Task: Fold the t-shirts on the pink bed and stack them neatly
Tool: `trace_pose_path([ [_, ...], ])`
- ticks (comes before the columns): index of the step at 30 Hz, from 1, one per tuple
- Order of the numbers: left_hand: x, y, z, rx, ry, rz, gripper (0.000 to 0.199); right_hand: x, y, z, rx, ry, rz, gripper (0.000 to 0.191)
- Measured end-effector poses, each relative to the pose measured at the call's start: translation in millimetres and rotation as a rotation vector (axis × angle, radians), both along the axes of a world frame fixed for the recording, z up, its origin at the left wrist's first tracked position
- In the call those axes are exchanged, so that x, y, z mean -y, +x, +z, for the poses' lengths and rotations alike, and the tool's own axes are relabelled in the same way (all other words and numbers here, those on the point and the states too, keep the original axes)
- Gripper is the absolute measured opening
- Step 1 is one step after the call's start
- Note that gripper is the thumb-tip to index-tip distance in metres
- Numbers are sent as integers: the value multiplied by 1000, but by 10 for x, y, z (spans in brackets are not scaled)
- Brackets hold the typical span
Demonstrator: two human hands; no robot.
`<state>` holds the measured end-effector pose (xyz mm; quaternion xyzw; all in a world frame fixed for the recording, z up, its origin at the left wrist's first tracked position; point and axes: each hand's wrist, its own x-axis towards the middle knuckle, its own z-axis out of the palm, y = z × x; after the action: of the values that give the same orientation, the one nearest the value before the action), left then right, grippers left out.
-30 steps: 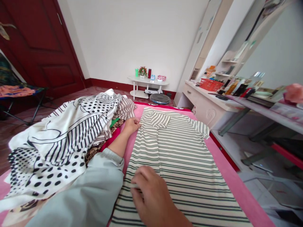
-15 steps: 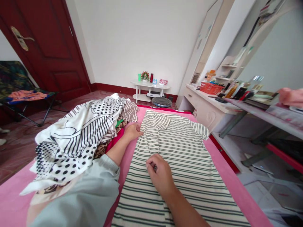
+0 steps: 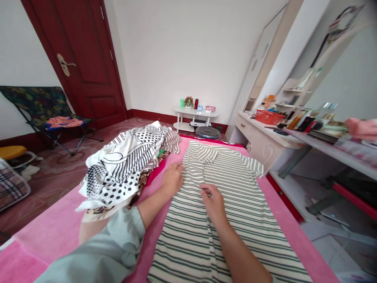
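Note:
A cream T-shirt (image 3: 235, 196) with dark green stripes lies spread before me, its left side folded inward and one sleeve turned over on top. My left hand (image 3: 173, 179) rests at the shirt's outer left edge, palm down, fingers extended onto the cloth; its thumb is hidden. Over the edge of the folded strip, my right hand (image 3: 213, 200) is curled, thumb and forefinger pinched on the fabric. Left of the shirt is a heap of clothes, topped by a white garment (image 3: 120, 157) with black dots and stripes.
The shirt and heap lie on a pink bedcover (image 3: 55, 232). A dressing table with a red basket (image 3: 268, 116) and bottles stands at right. Beyond the bed are a small white table (image 3: 188, 111) and a round grey lidded object (image 3: 207, 132). A folding chair (image 3: 38, 103) stands left.
My view has turned left, showing more of the chair and floor. My right hand has moved up the shirt to the folded edge, and my left hand has slid slightly toward me.

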<state>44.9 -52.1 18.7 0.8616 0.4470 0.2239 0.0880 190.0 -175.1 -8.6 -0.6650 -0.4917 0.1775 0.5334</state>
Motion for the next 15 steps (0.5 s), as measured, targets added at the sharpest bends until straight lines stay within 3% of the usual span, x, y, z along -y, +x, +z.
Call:
trace_pose_path([
  [3,138,-14,-81,6,63,-124,41,-108,84,13,-200,-33,4,28],
  [7,182,-39,-153,-14,13,-124,48,-501,334,201,-454,-126,-55,41],
  [11,158,-49,-168,-16,11,-121,47,-1015,597,417,-415,-265,-65,29],
  [15,121,-44,-209,-36,-2,-119,51,-1331,738,433,-243,-293,-118,7],
])
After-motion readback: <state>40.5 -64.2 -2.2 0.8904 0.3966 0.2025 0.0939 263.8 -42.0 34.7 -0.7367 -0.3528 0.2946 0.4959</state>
